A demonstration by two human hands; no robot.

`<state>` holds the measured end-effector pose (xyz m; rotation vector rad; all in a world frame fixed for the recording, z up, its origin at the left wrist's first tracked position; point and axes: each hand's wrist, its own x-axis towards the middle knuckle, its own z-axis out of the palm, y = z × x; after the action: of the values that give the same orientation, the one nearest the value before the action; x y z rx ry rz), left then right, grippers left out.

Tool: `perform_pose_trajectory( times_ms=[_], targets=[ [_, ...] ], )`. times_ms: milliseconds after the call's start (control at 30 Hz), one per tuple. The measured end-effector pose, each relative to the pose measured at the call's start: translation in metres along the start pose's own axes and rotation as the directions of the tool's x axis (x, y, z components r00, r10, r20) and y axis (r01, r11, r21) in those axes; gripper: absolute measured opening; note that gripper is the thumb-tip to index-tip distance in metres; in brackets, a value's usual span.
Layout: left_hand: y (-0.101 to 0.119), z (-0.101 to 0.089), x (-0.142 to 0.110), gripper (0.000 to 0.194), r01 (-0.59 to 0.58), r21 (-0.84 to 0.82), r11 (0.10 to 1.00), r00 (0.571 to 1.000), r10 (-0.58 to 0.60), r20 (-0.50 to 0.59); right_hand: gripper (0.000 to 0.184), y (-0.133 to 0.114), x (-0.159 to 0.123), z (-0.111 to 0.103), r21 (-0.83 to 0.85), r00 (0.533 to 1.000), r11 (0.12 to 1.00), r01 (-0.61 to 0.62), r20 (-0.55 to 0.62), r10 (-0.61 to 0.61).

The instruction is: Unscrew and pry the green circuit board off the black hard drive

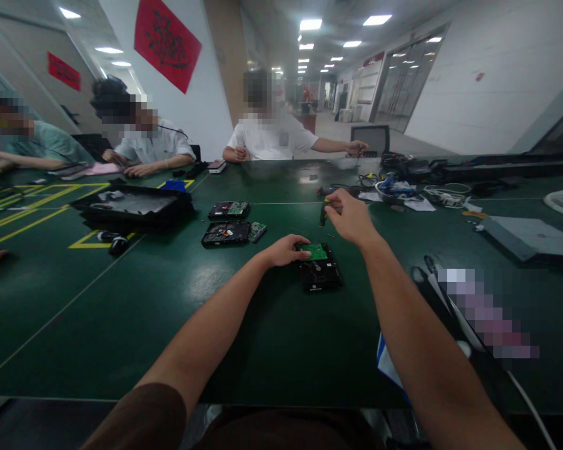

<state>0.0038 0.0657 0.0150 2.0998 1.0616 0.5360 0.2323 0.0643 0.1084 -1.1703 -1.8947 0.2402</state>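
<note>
The hard drive (321, 278) lies flat on the table before the person, long axis running away from them, its green circuit board (316, 252) at the far end; the rest is black. The left hand (284, 251), half curled, grips that end's left corner, thumb on the board. The right hand (351, 217) pinches a dark, yellow-marked screwdriver (323, 215), nearly upright. The table (244, 325) is glossy dark green; beyond it people (267, 137) sit in a lamp-lit, white-walled room.

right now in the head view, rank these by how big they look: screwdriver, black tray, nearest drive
1. Black tray
2. Nearest drive
3. Screwdriver, partly covered by the right hand
</note>
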Motion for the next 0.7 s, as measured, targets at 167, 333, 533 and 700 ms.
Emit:
perform_pose_trajectory(
  times_ms=[167,333,533,700],
  targets=[
    [0.0033,-0.0013,-0.0015,0.061,0.01,0.016,1.0,1.0,-0.01,0.0,0.018,0.0026,0.0012,0.0008,0.006,0.999,1.0,-0.026,-0.027,0.026],
    [0.0052,-0.0019,-0.0012,0.06,-0.006,0.019,1.0,1.0,0.006,0.007,0.017,0.0025,0.0019,0.0004,-0.02,1.0,1.0,-0.002,-0.023,0.001],
    [0.0066,-0.0011,-0.0017,0.058,0.01,0.003,1.0,1.0,-0.01,0.001,0.018,0.0031,0.0021,-0.0001,0.001,0.999,1.0,-0.022,-0.028,0.022],
    [0.0041,-0.0004,-0.0005,0.059,0.002,0.004,1.0,1.0,-0.002,-0.005,0.018,0.0042,0.0021,0.0009,0.039,1.0,0.999,0.006,-0.023,-0.005]
  ],
)
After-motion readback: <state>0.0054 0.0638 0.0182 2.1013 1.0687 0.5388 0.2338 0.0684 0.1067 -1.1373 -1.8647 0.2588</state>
